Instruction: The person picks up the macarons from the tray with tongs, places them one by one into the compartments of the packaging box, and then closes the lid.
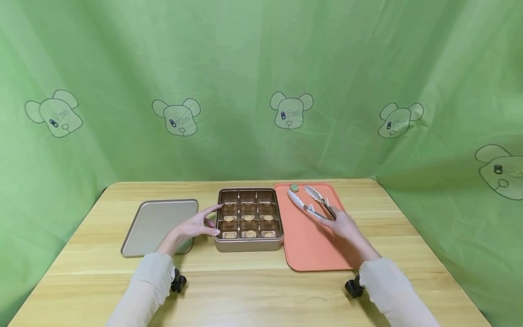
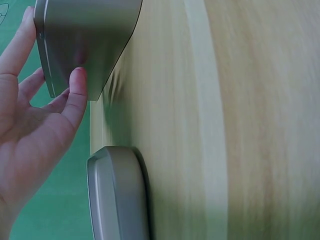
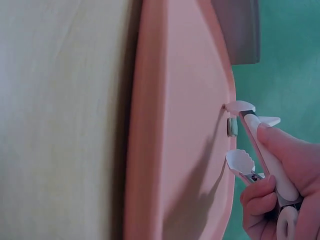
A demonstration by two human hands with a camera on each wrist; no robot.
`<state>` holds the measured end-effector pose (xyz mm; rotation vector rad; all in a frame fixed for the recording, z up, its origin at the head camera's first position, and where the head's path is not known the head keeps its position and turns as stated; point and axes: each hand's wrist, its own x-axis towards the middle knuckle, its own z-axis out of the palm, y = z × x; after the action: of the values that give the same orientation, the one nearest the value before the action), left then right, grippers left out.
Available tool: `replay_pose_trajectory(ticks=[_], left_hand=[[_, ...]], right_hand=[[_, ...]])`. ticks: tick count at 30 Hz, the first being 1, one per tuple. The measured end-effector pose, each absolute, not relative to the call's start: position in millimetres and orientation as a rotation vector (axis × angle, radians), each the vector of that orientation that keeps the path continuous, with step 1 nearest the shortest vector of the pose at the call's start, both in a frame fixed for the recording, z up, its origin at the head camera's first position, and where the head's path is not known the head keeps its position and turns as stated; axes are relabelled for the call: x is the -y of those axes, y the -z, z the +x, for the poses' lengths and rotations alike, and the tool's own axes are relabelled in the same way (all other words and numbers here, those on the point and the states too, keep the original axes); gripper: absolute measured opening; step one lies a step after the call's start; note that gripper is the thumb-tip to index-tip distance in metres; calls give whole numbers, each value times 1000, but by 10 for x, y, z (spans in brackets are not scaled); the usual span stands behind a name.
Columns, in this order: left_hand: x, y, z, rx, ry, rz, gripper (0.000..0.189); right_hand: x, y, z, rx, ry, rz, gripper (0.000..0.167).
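My right hand [image 1: 342,223] grips a pair of white-tipped tongs [image 3: 270,165], their arms spread apart over the pink tray [image 1: 314,250]. A small green round cookie [image 1: 294,187] lies near the tray's far edge, close to the tong tips; in the right wrist view it shows between them. My left hand [image 1: 198,225] rests at the left side of a metal tin [image 1: 249,245], fingertips on its rim and wall. Brown compartments fill the tin. Tan cookies [image 1: 250,233] sit in the middle and front rows, while the back row shows none.
The tin's flat metal lid [image 1: 161,225] lies left of the tin, partly under my left forearm in the head view. A wooden table [image 1: 245,295] carries everything. Green curtain [image 1: 237,150] with bear-head prints hangs behind and at both sides.
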<state>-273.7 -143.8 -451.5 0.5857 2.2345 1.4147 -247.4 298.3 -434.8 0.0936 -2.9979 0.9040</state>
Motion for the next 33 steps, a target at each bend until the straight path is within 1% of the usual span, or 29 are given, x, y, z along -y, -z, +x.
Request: replay_pose_trajectory(ticks=[2, 9, 23, 33], left_hand=[[1432, 4513, -2731, -2227, -1423, 585, 90], [1424, 4502, -2738, -2213, -1437, 595, 90], [1437, 4515, -2761, -2184, -1451, 631, 90], [1437, 4525, -2752, -2211, -1425, 610, 89]], right_hand=[[-2985, 4351, -2495, 3003, -893, 93, 55], [-2953, 4317, -2557, 3042, -869, 81, 63], [-2958, 4291, -2564, 3060, -769, 124, 62], [-3024, 4291, -2572, 3042, -825, 128, 63]])
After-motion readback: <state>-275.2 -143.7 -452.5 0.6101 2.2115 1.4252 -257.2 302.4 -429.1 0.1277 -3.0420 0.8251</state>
